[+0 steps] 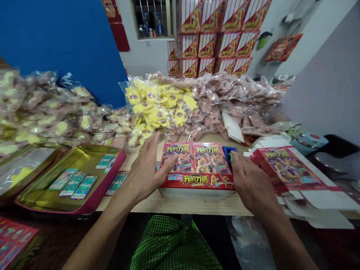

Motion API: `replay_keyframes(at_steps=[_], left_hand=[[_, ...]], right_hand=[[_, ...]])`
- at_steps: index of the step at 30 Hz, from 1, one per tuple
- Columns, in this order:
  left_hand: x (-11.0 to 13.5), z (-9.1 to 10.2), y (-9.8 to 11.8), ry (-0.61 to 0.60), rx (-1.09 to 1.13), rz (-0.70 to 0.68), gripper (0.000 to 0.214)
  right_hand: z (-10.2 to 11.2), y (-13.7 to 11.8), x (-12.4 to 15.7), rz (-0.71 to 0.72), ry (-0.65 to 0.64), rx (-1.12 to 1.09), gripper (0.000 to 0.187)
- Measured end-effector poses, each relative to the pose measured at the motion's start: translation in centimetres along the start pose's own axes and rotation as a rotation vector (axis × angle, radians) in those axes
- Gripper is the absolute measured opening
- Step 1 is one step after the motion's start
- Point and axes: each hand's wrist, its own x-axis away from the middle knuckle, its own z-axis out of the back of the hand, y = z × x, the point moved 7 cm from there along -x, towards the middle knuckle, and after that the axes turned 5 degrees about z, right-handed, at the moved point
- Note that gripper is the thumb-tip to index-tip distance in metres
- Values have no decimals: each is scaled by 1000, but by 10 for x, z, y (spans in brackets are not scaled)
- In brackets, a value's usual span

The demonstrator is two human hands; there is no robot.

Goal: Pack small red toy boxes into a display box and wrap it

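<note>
A red printed cardboard display box [197, 167] with cartoon dogs and Chinese title lettering lies on the pale wooden table [174, 204]. My left hand [149, 165] is at its left side, fingers spread, with the fingertips over the box's left edge. My right hand [250, 180] rests at the box's right edge, beside a small blue object [229, 155], which the fingers partly hide. Neither hand shows a firm grip. A white underside [194, 193] shows below the box's red front panel [197, 181].
A gold tin tray with a pink rim [99, 195] holding foil cards [73, 183] sits left. Bagged yellow and pink items [197, 103] heap behind the box. Flat printed red box blanks [288, 168] lie right. Stacked red cartons [213, 45] stand at the back.
</note>
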Motion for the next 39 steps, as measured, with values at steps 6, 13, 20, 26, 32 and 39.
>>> replay_keyframes(at_steps=[6, 13, 20, 26, 32, 39], left_hand=[[-17, -40, 35, -310, -270, -284, 87], [-17, -74, 17, -401, -342, -306, 80], [-50, -76, 2, -354, -431, -342, 81], [-22, -77, 18, -104, -429, -550, 70], [-5, -91, 23, -116, -439, -598, 66], [-11, -81, 24, -95, -362, -549, 65]], right_hand=[[-15, -51, -3, 354, -47, 217, 60], [-41, -61, -8, 322, -232, 253, 58], [-42, -65, -35, 343, -204, 174, 54], [-43, -62, -30, 326, -207, 115, 56], [-43, -59, -28, 291, -201, 78, 56], [-41, -58, -27, 262, -218, 66, 56]])
